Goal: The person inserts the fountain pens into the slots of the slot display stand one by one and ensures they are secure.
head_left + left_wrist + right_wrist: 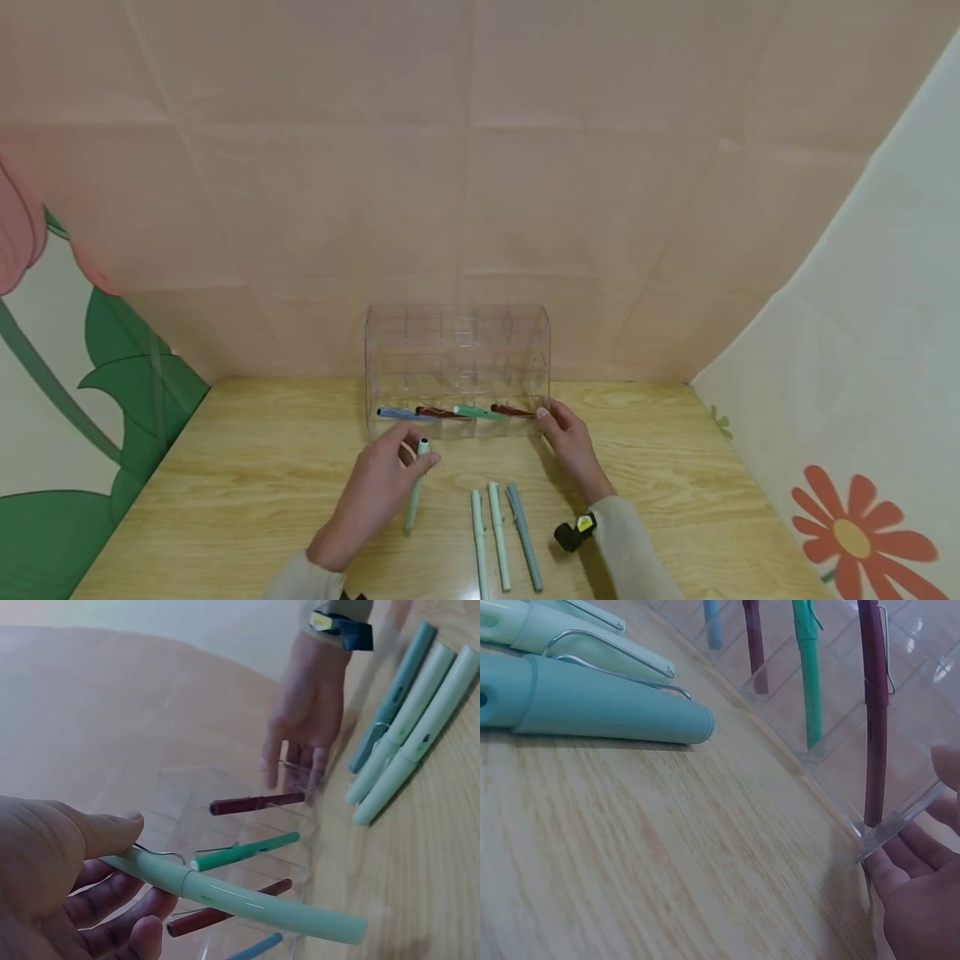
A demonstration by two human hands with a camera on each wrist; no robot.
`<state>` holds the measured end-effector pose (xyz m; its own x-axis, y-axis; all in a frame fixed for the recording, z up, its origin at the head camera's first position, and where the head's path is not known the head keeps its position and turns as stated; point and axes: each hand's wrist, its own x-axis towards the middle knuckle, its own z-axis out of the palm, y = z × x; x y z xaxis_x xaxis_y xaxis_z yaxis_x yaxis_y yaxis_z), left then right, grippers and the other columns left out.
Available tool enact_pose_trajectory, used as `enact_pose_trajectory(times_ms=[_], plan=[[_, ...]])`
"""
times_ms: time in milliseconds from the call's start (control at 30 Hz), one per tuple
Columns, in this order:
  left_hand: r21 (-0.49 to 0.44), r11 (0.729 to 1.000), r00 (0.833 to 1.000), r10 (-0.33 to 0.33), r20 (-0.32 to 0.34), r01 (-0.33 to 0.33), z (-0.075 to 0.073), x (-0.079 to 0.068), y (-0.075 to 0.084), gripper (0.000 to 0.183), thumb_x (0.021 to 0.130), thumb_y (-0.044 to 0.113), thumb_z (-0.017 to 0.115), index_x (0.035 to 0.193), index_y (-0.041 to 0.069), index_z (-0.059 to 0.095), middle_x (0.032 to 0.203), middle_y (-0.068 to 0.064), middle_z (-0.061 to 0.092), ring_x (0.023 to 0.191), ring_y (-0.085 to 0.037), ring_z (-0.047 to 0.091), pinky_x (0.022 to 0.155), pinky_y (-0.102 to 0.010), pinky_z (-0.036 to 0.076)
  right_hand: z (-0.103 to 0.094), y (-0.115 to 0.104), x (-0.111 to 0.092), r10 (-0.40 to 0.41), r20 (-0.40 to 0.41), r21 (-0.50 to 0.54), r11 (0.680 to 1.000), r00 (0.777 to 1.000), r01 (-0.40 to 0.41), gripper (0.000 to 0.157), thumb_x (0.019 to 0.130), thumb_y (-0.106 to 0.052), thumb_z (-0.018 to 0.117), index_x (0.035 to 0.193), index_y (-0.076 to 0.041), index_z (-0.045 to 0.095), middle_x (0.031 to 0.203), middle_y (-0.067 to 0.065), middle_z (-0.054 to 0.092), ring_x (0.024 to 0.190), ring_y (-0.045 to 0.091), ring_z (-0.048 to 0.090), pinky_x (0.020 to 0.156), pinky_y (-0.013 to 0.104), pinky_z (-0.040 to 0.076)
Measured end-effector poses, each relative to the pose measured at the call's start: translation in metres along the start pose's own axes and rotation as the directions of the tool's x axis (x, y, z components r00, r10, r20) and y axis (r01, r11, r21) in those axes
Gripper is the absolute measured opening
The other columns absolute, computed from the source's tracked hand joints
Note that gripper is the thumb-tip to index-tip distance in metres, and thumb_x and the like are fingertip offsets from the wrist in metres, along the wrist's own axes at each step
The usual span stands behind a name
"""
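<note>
My left hand (381,473) pinches a light green pen (262,909) by its capped end, between thumb and fingers. The pen's other end points down toward the table, in front of the clear pen holder (457,317). At the holder's lower right corner, my right hand (573,442) grips the side, with the thumb near the front and fingers outside. Along the bottom row lie a blue pen (397,412), a dark red pen (251,803), a green pen (810,682) and a second dark red pen (202,921).
Nearer on the wooden table (262,467) lie two light green pens (478,533) (498,537) and a grey-blue pen (525,537), side by side. A plain cloth backdrop (315,183) rises behind the holder. Flower-patterned cloth (885,400) borders the right.
</note>
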<state>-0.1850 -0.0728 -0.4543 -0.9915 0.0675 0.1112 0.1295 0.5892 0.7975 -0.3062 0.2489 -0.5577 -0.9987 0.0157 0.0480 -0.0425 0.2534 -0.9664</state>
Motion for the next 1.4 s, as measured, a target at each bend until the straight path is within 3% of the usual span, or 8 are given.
enact_pose_trajectory(times_ms=[300,600,800,1133,1400], plan=[[-0.014,0.999,0.994,0.041,-0.102,-0.042,-0.014,0.0,0.005,0.022,0.096,0.025,0.081,0.11,0.014,0.067,0.098,0.001,0.069,0.087,-0.01,0.063,0.068,-0.021,0.053,0.0,0.0,-0.002,-0.003,-0.013,-0.047,0.999,1.0,0.003,0.055,0.111,-0.04,0.058,0.155,-0.006,0.053,0.154,0.022,0.06,0.139,0.037,0.06,0.112,0.041,0.054],[-0.09,0.995,0.983,0.019,-0.181,-0.036,-0.038,0.002,0.013,0.024,0.099,0.024,0.079,0.114,0.009,0.067,0.096,-0.004,0.072,0.085,-0.012,0.063,0.071,-0.021,0.053,0.0,0.0,-0.001,-0.015,-0.014,-0.078,0.997,1.0,0.014,0.058,0.112,-0.042,0.055,0.156,-0.005,0.052,0.155,0.023,0.058,0.139,0.037,0.06,0.11,0.035,0.054],[-0.099,0.992,0.951,0.047,-0.307,-0.081,-0.052,0.003,0.008,0.026,0.098,0.022,0.079,0.114,0.008,0.065,0.098,-0.008,0.072,0.081,-0.012,0.066,0.069,-0.02,0.055,0.0,-0.004,-0.003,-0.008,-0.007,-0.054,0.998,1.0,0.008,0.057,0.112,-0.04,0.055,0.156,-0.004,0.051,0.156,0.023,0.057,0.141,0.037,0.059,0.111,0.037,0.054],[-0.162,0.984,0.888,-0.007,-0.46,-0.076,-0.078,0.007,0.0,0.029,0.098,0.02,0.08,0.116,0.004,0.063,0.105,-0.014,0.074,0.084,0.0,0.066,0.073,-0.011,0.054,0.0,-0.003,-0.004,-0.007,-0.007,-0.036,0.999,1.0,0.007,0.056,0.112,-0.039,0.057,0.156,-0.005,0.052,0.156,0.023,0.058,0.14,0.037,0.06,0.107,0.031,0.055],[-0.249,0.963,0.85,-0.047,-0.524,-0.1,-0.087,0.012,-0.009,0.031,0.099,0.019,0.078,0.115,0.002,0.059,0.106,-0.012,0.072,0.085,0.005,0.068,0.073,-0.012,0.058,0.0,-0.003,-0.003,-0.017,-0.003,-0.058,0.998,1.0,0.017,0.058,0.112,-0.043,0.055,0.156,-0.006,0.051,0.157,0.022,0.057,0.142,0.038,0.059,0.113,0.038,0.052]])
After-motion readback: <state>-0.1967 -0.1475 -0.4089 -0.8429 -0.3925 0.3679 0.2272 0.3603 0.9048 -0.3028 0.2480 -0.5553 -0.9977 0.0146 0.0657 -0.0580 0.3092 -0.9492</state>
